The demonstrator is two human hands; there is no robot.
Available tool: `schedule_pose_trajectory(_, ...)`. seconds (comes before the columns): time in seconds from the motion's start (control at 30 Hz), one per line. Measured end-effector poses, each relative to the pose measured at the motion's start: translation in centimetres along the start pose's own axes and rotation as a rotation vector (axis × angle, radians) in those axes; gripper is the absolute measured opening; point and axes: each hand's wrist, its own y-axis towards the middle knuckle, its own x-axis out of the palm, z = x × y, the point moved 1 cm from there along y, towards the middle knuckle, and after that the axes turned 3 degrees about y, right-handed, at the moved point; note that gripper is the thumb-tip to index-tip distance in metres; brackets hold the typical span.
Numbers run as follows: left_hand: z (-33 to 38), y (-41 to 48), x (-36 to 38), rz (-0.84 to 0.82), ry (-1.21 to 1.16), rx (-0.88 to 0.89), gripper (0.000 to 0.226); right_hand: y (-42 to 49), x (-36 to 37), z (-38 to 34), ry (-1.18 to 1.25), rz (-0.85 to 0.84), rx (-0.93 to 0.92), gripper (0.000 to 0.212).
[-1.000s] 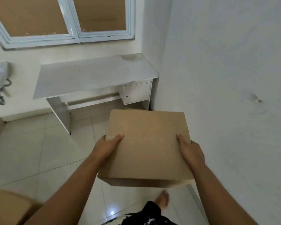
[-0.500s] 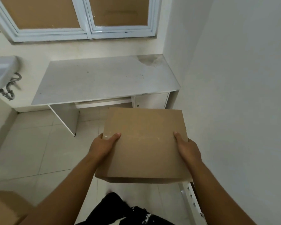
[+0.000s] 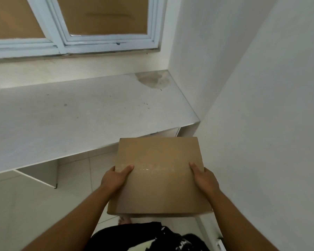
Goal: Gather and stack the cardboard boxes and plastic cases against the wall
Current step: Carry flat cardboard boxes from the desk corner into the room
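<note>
Cardboard box point(image 3: 158, 174) up off the floor point(image 3: 34, 205), in front of the person, held between both hands. Left hand point(image 3: 114, 178) on box's left edge, right hand point(image 3: 204, 180) on right edge, thumbs on top, fingers hidden round the sides. Side wall point(image 3: 270, 124) just right of box. Bench point(image 3: 80, 120) ahead of box, below window point(image 3: 105, 42), right end in the corner. Box's far edge overlaps bench's front right corner in view. Drawer unit point(image 3: 167, 133) under bench's right end, behind box. Bench side panel point(image 3: 42, 175) on floor, left of box. Foot point(image 3: 124, 221) on floor below box's near edge.
</note>
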Motion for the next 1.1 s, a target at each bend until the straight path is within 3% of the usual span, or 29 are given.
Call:
schedule_pose_trajectory(0.3, 0.7, 6.7, 3.5, -0.160, -0.039, -0.176, 0.086, 9.2, 0.4, -1.1, -0.098, -0.100, 0.061, 0.082)
schedule_pose_trajectory(0.63, -0.3, 12.4, 11.5, -0.148, -0.195, -0.490, 0.089, 24.7, 3.3, 0.3, -0.150, -0.322, 0.055, 0.069)
schedule_pose_trajectory(0.9, -2.3, 21.3, 16.2, -0.039, -0.208, -0.492, 0.079, 36.2, 9.8, 3.7, -0.133, -0.387, 0.085, 0.068)
schedule_pose_trajectory(1.1, -3.1, 24.2, 16.9, -0.073, -0.157, -0.428, 0.068, 39.5, 12.0, 5.6, -0.149, -0.279, 0.063, 0.070)
